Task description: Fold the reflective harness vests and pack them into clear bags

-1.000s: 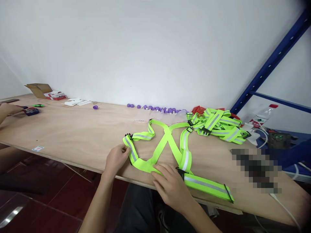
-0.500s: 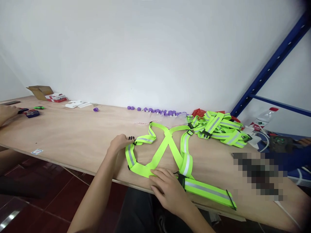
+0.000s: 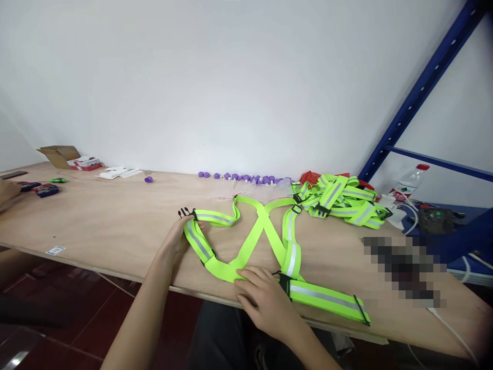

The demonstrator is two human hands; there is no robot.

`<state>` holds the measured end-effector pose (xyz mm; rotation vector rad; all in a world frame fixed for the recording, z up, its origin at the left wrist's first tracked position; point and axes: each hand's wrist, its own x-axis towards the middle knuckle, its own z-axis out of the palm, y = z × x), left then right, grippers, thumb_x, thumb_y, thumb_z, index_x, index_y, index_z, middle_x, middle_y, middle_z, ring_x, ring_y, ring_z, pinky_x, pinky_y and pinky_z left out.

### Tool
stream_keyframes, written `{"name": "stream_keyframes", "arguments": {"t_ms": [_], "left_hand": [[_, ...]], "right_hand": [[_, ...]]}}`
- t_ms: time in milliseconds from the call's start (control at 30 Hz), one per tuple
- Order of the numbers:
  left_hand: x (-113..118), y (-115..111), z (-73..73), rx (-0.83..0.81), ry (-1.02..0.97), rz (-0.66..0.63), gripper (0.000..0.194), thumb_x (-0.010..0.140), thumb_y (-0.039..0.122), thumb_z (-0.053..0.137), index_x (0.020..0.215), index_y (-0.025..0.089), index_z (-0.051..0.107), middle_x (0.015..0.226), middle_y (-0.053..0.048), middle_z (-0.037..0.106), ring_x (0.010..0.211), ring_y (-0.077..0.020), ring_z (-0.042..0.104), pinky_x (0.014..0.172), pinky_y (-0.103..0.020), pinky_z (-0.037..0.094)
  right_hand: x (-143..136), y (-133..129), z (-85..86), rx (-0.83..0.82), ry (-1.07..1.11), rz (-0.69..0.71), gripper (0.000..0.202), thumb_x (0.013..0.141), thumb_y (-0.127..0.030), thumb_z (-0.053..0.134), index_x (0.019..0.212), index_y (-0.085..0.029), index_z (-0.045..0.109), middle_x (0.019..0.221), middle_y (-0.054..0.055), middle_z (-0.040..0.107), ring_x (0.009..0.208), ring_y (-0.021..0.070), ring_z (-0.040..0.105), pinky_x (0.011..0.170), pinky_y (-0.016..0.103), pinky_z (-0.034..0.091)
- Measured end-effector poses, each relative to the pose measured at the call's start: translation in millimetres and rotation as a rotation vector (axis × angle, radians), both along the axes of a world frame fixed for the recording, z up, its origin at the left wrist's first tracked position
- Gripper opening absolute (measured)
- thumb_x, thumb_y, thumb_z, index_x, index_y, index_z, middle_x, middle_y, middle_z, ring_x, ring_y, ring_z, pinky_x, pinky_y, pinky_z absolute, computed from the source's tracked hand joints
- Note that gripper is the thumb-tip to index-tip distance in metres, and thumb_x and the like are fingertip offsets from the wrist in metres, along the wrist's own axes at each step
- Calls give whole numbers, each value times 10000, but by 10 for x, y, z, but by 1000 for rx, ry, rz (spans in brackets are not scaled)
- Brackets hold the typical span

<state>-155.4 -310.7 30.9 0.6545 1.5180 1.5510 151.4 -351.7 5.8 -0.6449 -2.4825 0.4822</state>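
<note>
- The left hand (image 3: 177, 237) is closed on the black buckle (image 3: 187, 212) at the left end of a neon yellow vest (image 3: 265, 234).
- The right hand (image 3: 265, 300) is laid flat, fingers open, on the vest's near band at the table (image 3: 115, 216) edge.
- A pile of vests (image 3: 342, 200) is seen beyond the right hand.
- Purple caps (image 3: 246, 178) are lined up beyond both hands, by the wall.
- Far left of the left hand, another person's hand (image 3: 5, 191) is seen.

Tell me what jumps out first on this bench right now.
The neon-yellow reflective harness spread flat near the table's front edge, left hand at its black buckle end and right hand pressing its near strap. Behind it to the right, a pile of harnesses; purple caps line the wall.
</note>
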Motion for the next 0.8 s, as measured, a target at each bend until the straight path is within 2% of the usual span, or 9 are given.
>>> {"name": "stream_keyframes", "arguments": {"t_ms": [100,200,333,433,567,800], "left_hand": [[-40,-32,42,55,-154,12,265,912,331,487,843,129,644,714,-108,693,639,-226,689,687,-365,596],[-108,-28,38,40,-214,37,280,931,273,466,859,98,672,719,-126,713,628,-226,699,655,-349,597],[-201,2,-8,17,-190,109,252,917,232,528,972,49,693,775,-171,748,681,-265,737,596,-322,582],[-266,12,-11,61,-145,194,249,933,208,511,1049,62,675,763,-143,751,677,-250,743,587,-302,578],[-350,-7,18,106,-116,297,267,966,184,439,1053,58,658,728,-128,740,647,-229,737,585,-296,581],[-379,-11,-72,166,-243,413,321,994,244,389,1178,75,591,816,-124,726,728,-223,741,674,-321,609]], "right_hand": [[1,1,17,10,-18,1,168,932,-192,590,1061,-243,685,1233,47,697,1176,252,589,1023,428,464],[1,6,27,46,-40,2,162,933,-213,602,1068,-244,685,1220,45,698,1160,244,592,1016,425,469],[-11,21,-11,96,-30,0,158,951,-199,577,1049,-234,697,1163,55,712,1112,240,603,975,415,487],[-24,33,-66,121,-3,-19,167,957,-186,571,1037,-232,710,1129,57,722,1085,249,605,936,417,500],[-37,39,-107,136,14,-26,173,954,-172,569,1026,-225,717,1116,59,725,1067,257,605,898,427,511],[-37,38,-70,151,19,-18,185,956,-159,560,1025,-216,722,1132,72,729,1067,260,607,894,434,522]]}}
